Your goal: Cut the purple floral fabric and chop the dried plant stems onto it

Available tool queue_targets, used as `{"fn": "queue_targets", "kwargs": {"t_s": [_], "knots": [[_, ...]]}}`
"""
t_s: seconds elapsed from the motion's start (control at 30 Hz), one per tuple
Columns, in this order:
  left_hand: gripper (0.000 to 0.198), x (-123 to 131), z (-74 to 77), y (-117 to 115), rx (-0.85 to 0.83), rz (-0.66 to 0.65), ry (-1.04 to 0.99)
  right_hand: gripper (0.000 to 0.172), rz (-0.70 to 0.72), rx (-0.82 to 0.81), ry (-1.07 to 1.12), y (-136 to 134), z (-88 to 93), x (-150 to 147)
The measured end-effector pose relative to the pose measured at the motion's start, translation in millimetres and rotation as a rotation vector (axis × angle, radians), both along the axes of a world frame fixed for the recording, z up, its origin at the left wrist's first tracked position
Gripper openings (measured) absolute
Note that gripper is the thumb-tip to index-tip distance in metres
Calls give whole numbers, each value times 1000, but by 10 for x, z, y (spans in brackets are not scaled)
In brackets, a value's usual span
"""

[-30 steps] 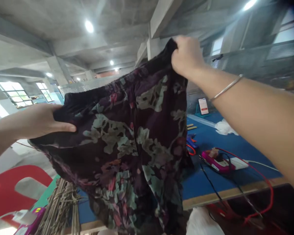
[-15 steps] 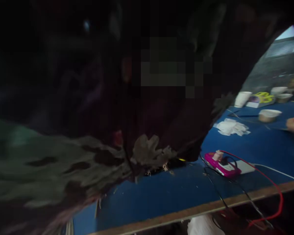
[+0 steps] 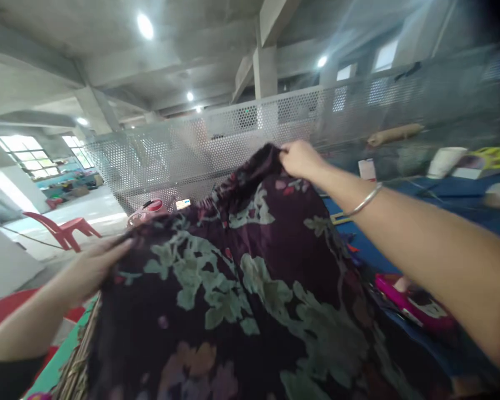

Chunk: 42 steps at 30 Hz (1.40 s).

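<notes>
A pair of dark floral trousers (image 3: 270, 261) with a gathered elastic waistband fills the middle of the view, held up and spread between both hands. A seam runs down its centre, and the lower part drops out of the frame. My left hand (image 3: 102, 258) is closed on the waistband's left end, somewhat blurred. Higher up on the right, my right hand (image 3: 300, 159) pinches the other end of the waistband. A silver bangle (image 3: 364, 201) circles the right wrist.
Behind the cloth stands a perforated metal screen (image 3: 170, 150). On the right, a blue table (image 3: 370, 250) carries a magenta power strip (image 3: 414, 303), a white cup (image 3: 446, 162) and yellow scissors-like handles (image 3: 495, 158). Red plastic chair (image 3: 66, 228) at left; bundled sticks (image 3: 77, 355) lie lower left.
The dark floral cloth that covered most of the view has come down and away, now stretched between both hands. The view has tilted up, showing the room and screen.
</notes>
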<state>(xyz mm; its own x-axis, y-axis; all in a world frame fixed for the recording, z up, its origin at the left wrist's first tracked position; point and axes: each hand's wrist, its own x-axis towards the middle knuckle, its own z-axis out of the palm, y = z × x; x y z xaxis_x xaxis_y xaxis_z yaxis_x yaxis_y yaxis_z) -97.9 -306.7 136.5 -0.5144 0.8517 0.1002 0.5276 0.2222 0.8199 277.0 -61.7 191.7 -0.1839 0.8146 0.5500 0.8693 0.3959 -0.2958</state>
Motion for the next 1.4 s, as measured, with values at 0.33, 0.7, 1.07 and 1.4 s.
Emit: {"fn": "queue_targets", "kwargs": {"t_s": [0.33,0.7,1.07,1.4], "knots": [[35,-82,-1347,1200,-224,-58,570,32,-172,-453,36,903,-1496,-457],[39,541,-1453,1142,-32,76,875,48,14,-342,13,346,-1711,-260],[13,2411,-1015,398,520,-173,-282,30,-289,-644,-238,-663,-2263,924],[58,2581,-2186,-893,40,-49,-1262,31,-330,-461,-240,-924,-2200,849]]}}
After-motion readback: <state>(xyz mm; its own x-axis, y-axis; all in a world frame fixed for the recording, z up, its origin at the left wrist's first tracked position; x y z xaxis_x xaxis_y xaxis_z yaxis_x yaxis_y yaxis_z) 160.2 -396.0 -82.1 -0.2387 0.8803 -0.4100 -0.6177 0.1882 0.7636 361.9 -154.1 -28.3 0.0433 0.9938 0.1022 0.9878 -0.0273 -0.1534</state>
